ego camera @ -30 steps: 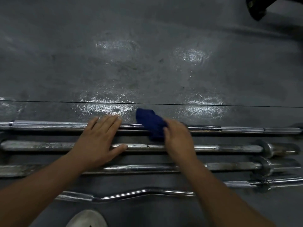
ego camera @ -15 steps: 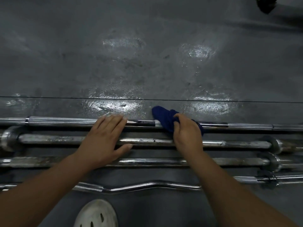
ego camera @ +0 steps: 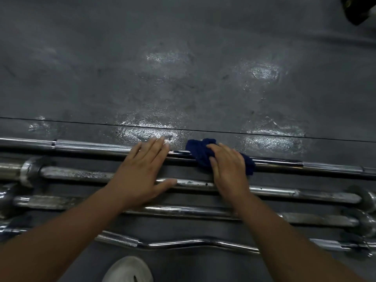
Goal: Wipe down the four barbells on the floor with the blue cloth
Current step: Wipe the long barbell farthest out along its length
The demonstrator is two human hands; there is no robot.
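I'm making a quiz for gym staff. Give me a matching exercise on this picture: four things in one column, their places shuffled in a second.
1 blue cloth
2 left hand
3 curved bar
4 white shoe

A nearest bar to the person
B at the picture's bottom edge
C flat, fingertips on the farthest bar
D under the right hand, on the farthest bar

Pairs: 1-D, 2-C, 3-A, 4-B.

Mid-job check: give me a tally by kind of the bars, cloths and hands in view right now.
Straight barbells: 3 (far barbell, second barbell, third barbell)
Curved bars: 1 (curl bar, nearest the person)
Cloths: 1 (blue cloth, on the far barbell)
Hands: 2 (left hand, right hand)
Total: 7
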